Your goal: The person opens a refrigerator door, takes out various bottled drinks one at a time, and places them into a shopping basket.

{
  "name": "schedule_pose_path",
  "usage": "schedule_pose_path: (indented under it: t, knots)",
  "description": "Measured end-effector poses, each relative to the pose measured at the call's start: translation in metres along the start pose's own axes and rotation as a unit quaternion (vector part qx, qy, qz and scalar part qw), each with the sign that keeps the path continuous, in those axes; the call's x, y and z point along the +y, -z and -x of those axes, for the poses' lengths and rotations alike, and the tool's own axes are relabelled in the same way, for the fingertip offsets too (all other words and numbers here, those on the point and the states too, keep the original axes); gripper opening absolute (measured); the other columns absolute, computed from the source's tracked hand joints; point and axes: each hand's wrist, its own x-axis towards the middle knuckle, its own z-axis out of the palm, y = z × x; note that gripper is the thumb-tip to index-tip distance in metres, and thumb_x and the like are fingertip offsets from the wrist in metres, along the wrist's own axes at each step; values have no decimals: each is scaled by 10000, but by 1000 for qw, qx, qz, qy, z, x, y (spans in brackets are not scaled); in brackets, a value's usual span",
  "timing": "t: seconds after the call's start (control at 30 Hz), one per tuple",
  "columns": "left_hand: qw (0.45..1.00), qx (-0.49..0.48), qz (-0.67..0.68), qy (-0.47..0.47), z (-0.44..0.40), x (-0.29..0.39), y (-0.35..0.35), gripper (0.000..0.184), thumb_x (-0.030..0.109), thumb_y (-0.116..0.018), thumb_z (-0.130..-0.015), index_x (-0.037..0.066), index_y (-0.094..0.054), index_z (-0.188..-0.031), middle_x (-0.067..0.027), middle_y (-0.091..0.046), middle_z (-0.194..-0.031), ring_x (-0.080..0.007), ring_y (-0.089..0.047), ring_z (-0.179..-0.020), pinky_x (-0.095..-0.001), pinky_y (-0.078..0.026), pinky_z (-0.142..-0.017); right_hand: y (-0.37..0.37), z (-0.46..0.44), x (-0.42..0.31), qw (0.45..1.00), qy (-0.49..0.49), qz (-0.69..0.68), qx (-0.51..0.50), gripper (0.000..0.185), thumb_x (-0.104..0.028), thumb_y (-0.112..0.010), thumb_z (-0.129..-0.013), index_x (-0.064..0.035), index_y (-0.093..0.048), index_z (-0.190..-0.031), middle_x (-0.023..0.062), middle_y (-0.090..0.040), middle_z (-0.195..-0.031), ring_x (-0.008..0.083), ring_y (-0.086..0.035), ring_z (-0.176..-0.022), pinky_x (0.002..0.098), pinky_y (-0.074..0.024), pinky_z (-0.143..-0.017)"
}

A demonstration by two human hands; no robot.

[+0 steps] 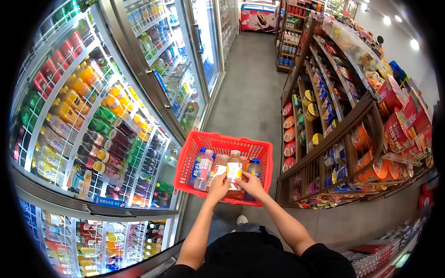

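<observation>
Both hands are at a small bottle (234,167) with a pale cap and a white-and-yellow label, held upright over a red plastic basket (218,139). My left hand (218,187) has its fingertips closed against the bottle's left side. From the right, my right hand (251,185) grips its lower part with thumb and fingers. Left of it in the basket stand a clear bottle with a pinkish label (203,172) and a blue-labelled bottle (196,163). A dark-blue-capped bottle (254,166) is behind my right hand. What supports the basket is hidden.
Glass-door drink coolers (92,125) line the left side, packed with bottles and cans. On the right runs a snack shelf (320,102) with a wire rack end. A grey floor aisle (245,83) leads to a chest freezer (258,18) at the far end.
</observation>
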Motion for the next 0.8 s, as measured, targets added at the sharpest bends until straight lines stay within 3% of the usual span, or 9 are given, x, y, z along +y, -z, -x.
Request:
schedule_pose_path:
  t: [0.1,0.13,0.23,0.3,0.4,0.53,0.63,0.7,0.8]
  knots:
    - [996,-68,22,53,-13,1,3,309,230,-559,-936,-7,-622,-1123,-133,-604,-673,-239,-601,-514,-360,-464,-494,-3,-6,-4,998,-58,0,35,551,-308,-722,-862,33,-564,-1264,89,-697,-933,118,-658,-795,263,-533,-679]
    - [988,-88,25,128,-17,15,8,323,217,-595,-886,-52,-627,-1062,-267,-642,-844,-426,-618,-818,-479,-487,-749,-3,-9,-2,997,-64,12,37,612,-334,-751,-831,27,-531,-1275,120,-700,-964,147,-677,-854,283,-547,-709]
    - [982,-121,14,144,-27,19,15,349,244,-605,-878,-44,-631,-1073,-257,-660,-858,-419,-636,-829,-491,-491,-740,2,-9,-17,994,-66,68,51,671,-339,-776,-803,16,-477,-1288,132,-698,-951,157,-684,-846,296,-553,-695]
    - [980,-142,-27,133,-34,7,19,383,284,-624,-861,-23,-644,-1089,-241,-679,-889,-405,-654,-856,-487,-503,-751,6,-21,-5,991,-20,118,57,709,-346,-793,-780,2,-441,-1288,141,-693,-935,172,-690,-828,301,-556,-678]
    - [970,-173,-48,165,-44,7,33,467,355,-675,-821,6,-643,-1130,-200,-692,-942,-360,-672,-887,-438,-523,-794,10,-27,-19,990,-92,107,-5,682,-390,-784,-780,0,-473,-1245,147,-679,-955,219,-682,-872,334,-548,-726]
    - [984,-121,-78,100,-43,-2,32,483,321,-698,-817,38,-611,-1198,-185,-663,-990,-334,-656,-925,-421,-515,-814,14,-28,-32,981,-23,187,56,609,-471,-714,-813,5,-550,-1156,186,-656,-1039,261,-665,-961,383,-524,-837]
    - [979,-121,28,162,-48,4,40,449,287,-692,-832,40,-613,-1198,-190,-664,-983,-322,-655,-903,-402,-514,-805,18,-27,-32,987,31,136,82,596,-473,-701,-815,-3,-568,-1157,182,-661,-1057,273,-654,-983,406,-505,-885]
    - [984,-85,26,153,-46,7,46,404,242,-679,-851,38,-617,-1194,-185,-672,-989,-324,-666,-872,-398,-520,-780,19,-26,-43,985,60,137,87,514,-382,-691,-846,-1,-576,-1172,175,-665,-1086,241,-655,-964,381,-515,-861]
    - [979,10,113,169,-32,17,61,320,178,-624,-925,53,-628,-1220,-94,-671,-896,-126,-635,-742,-277,-518,-669,12,-25,-56,995,89,4,46,353,-189,-620,-925,3,-561,-1216,106,-658,-1043,154,-642,-941,293,-528,-801]
